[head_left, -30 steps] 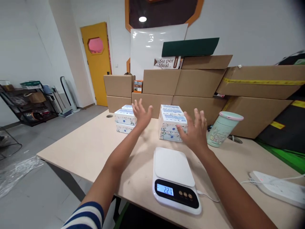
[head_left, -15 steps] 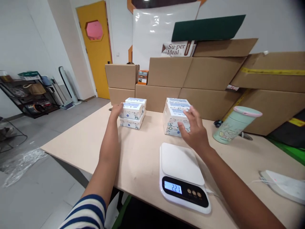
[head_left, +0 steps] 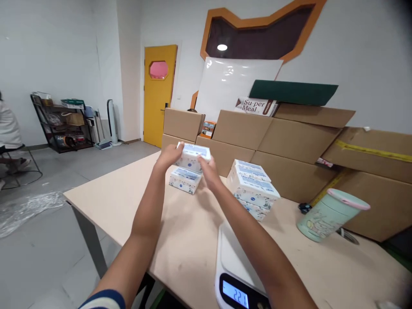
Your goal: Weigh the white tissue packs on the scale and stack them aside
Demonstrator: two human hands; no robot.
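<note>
A white tissue pack (head_left: 189, 161) with blue print and floral sides is gripped between my two hands above the left stack. My left hand (head_left: 169, 157) holds its left end, thumb on top. At the right end, my right hand (head_left: 207, 168) has its thumb over the near corner. Under it lies another tissue pack (head_left: 184, 180) on the table. To the right stands a second stack of tissue packs (head_left: 252, 186). The white kitchen scale (head_left: 225, 257) sits in front, partly hidden by my right forearm; its lit display (head_left: 235, 295) seems to read 221, decimal point unclear.
A mint-green tumbler (head_left: 328, 216) with a pink rim stands at the right of the table (head_left: 180, 240). Cardboard boxes (head_left: 244, 133) line the back. A seated person (head_left: 9, 124) is at the far left, near a dark shelf (head_left: 59, 124).
My right hand has moved left from the right stack to the left one and taken hold of the upper tissue pack with my left hand. That pack is lifted. The view has tilted upward.
</note>
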